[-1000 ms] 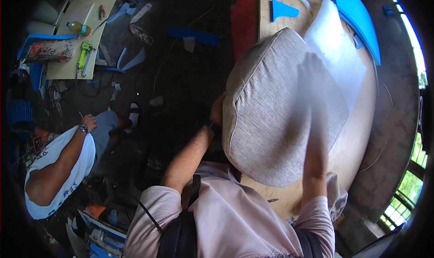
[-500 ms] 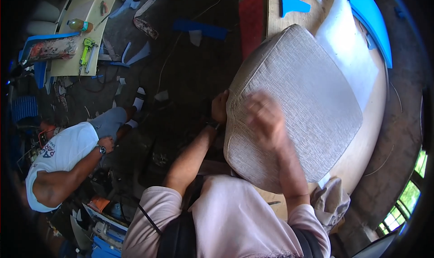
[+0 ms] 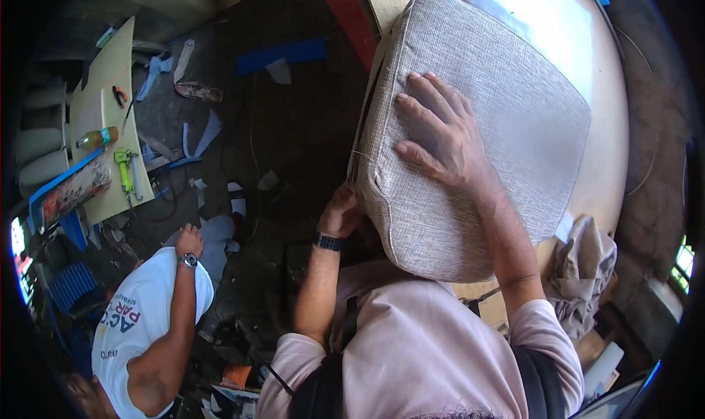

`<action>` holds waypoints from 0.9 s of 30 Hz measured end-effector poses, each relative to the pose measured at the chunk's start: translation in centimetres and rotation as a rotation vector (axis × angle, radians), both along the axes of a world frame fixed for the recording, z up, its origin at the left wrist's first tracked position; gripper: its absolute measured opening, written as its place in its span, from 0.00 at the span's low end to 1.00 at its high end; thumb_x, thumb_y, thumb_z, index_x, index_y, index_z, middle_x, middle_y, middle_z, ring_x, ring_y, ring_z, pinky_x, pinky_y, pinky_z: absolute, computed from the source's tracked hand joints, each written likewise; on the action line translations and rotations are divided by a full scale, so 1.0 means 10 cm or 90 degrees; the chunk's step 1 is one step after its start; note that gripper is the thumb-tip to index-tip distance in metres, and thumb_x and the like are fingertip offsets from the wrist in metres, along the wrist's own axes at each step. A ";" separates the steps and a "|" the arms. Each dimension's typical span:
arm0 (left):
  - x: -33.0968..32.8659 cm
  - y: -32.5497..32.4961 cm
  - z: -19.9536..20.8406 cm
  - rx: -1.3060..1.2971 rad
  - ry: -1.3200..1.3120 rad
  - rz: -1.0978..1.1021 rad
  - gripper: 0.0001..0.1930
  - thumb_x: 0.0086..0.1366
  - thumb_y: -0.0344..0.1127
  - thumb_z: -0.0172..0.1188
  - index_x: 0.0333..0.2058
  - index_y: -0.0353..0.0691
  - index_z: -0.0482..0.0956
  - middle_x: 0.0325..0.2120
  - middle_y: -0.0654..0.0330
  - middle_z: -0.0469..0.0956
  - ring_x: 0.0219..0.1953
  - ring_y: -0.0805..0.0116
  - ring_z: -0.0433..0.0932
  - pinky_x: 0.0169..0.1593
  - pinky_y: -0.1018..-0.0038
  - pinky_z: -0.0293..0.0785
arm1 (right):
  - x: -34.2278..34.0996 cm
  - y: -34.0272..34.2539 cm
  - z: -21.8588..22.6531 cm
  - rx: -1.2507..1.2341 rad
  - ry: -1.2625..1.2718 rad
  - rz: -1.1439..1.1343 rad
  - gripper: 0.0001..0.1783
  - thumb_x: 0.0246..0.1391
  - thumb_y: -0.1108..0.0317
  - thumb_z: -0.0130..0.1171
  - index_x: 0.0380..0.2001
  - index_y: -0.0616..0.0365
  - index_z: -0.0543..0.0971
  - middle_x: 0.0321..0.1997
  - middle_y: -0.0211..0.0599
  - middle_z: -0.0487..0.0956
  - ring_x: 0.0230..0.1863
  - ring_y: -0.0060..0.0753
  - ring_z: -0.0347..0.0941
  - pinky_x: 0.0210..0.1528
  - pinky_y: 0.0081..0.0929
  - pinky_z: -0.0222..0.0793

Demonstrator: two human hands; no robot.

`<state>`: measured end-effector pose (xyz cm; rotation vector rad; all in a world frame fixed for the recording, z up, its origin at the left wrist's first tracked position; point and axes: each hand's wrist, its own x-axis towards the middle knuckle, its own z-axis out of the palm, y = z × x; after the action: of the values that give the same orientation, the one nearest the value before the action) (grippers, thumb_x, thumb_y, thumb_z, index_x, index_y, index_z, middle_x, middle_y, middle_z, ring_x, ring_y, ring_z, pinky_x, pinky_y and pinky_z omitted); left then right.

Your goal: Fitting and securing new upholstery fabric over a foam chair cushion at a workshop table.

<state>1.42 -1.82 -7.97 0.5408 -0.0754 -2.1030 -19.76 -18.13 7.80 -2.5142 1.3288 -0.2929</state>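
Note:
A boxy cushion [image 3: 507,118] in grey-beige woven fabric, with piped seams along its edge, lies on the work table in front of me. My right hand [image 3: 448,136] rests on its top face, palm down, fingers stretched out and slightly apart. At the cushion's left side, my left hand [image 3: 341,211] grips the lower edge. The tips of its fingers are hidden by the cushion. A loose thread shows on the left side panel, just above that hand.
White sheet padding [image 3: 532,15] lies behind the cushion on the wooden table [image 3: 606,151]. Crumpled beige fabric [image 3: 584,265] hangs at the near right. To my left a person in a white shirt [image 3: 150,316] sits low. A board [image 3: 110,125] with a bottle, pliers and a green tool stands farther left.
My right hand was blurred with motion above the cushion and now lies flat on it. My left hand stays at the left edge. My view has shifted, and the seated person's arm has moved.

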 end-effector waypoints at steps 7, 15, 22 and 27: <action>0.10 0.14 -0.33 0.031 0.213 0.042 0.37 0.56 0.44 0.71 0.60 0.34 0.67 0.54 0.54 0.76 0.58 0.59 0.73 0.63 0.58 0.67 | 0.17 0.04 0.11 -0.009 0.040 0.015 0.48 0.50 0.31 0.59 0.67 0.49 0.66 0.74 0.47 0.57 0.76 0.53 0.48 0.75 0.55 0.41; 0.06 -0.21 0.23 -0.016 0.100 -0.074 0.35 0.49 0.40 0.77 0.54 0.33 0.74 0.48 0.58 0.80 0.51 0.67 0.77 0.57 0.69 0.72 | 0.39 0.47 0.09 0.037 0.097 -0.100 0.35 0.65 0.51 0.49 0.70 0.53 0.59 0.76 0.51 0.51 0.77 0.56 0.43 0.76 0.57 0.35; -0.03 -0.19 0.43 0.050 0.027 -0.059 0.30 0.51 0.34 0.76 0.53 0.35 0.76 0.46 0.62 0.81 0.50 0.70 0.77 0.58 0.70 0.71 | 0.33 0.49 0.07 0.036 0.097 -0.092 0.35 0.66 0.47 0.47 0.70 0.52 0.60 0.76 0.51 0.53 0.77 0.54 0.44 0.76 0.57 0.34; -0.02 -0.12 0.25 0.035 0.100 -0.079 0.27 0.51 0.27 0.72 0.51 0.34 0.77 0.46 0.60 0.82 0.51 0.69 0.78 0.57 0.69 0.71 | 0.32 0.51 0.06 0.034 0.094 -0.092 0.35 0.65 0.45 0.46 0.70 0.51 0.60 0.76 0.50 0.53 0.77 0.54 0.45 0.76 0.57 0.34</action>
<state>1.18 -2.98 -5.42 0.4108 0.0399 -2.2670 -16.54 -13.02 8.39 -2.4401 1.5570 -0.1013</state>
